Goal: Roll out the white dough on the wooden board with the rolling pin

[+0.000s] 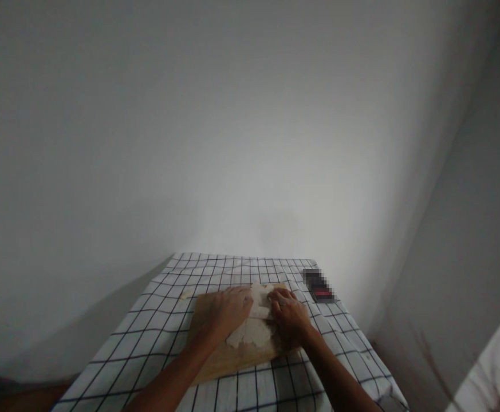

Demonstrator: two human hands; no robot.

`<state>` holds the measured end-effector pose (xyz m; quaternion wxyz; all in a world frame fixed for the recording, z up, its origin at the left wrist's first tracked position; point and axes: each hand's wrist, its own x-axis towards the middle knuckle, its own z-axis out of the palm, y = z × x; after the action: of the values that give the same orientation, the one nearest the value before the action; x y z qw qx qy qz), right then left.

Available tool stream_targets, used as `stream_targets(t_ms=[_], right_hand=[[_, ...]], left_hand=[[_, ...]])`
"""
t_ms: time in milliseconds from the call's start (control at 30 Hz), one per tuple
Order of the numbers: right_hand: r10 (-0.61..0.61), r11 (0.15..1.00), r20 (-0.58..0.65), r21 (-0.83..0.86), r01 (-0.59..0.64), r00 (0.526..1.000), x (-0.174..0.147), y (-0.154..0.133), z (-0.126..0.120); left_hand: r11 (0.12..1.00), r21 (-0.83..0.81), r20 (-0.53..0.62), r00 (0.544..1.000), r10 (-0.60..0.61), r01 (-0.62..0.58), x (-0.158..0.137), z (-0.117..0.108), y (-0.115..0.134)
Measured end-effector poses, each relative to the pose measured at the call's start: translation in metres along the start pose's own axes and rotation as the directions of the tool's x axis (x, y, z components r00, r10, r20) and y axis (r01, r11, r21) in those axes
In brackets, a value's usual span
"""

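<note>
A pale, off-white sheet with ragged edges [250, 332] lies on a wooden board [215, 366]; I cannot make out whether it is dough or paper. A crease or overlap runs across its middle. At the left edge of its upper part is my left hand [232, 306], fingers together and curled over the edge. Opposite it, my right hand [291, 315] has bent fingers closed on the right edge. The fingertips are partly hidden, and both forearms reach in from the bottom of the view.
Under the board spreads a white tablecloth with dark grid lines [155, 317]. A blurred-out dark object with a red strip [319, 286] lies near the table's right edge. A small pale scrap [185, 295] sits left of the board. Behind the table stands a plain wall [241, 143].
</note>
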<state>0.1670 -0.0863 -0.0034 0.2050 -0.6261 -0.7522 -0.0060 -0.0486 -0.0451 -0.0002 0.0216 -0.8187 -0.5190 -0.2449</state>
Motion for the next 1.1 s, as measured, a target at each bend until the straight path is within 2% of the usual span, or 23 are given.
stream_targets(t_ms=[300, 533, 767, 933, 1100], right_hand=[[0.005, 1.0, 0.015, 0.001, -0.005, 1.0, 0.0026, 0.0035, 0.0036], [-0.005, 1.0, 0.021, -0.026, 0.005, 1.0, 0.0027, 0.0018, 0.0003], [-0.123, 0.983, 0.083, -0.128, 0.133, 0.989, 0.0071, 0.0072, 0.0015], [-0.061, 0.994, 0.043, -0.089, 0.065, 0.997, 0.0063, 0.0074, 0.0036], [-0.091, 0.99, 0.054, -0.104, 0.096, 0.994, 0.007, 0.0085, 0.0052]], left_hand=[[0.999, 0.025, 0.011, 0.999, 0.031, -0.031, -0.0002, -0.0044, 0.0012], [0.999, 0.044, -0.001, 1.0, 0.031, -0.031, -0.0004, 0.0007, -0.0011], [0.999, 0.041, 0.055, 0.998, 0.005, -0.007, 0.0002, -0.0062, 0.0029], [0.999, 0.036, 0.026, 1.0, 0.017, -0.017, 0.0001, -0.0028, 0.0013], [0.999, 0.033, 0.01, 1.0, 0.01, -0.011, 0.0011, 0.0028, -0.001]])
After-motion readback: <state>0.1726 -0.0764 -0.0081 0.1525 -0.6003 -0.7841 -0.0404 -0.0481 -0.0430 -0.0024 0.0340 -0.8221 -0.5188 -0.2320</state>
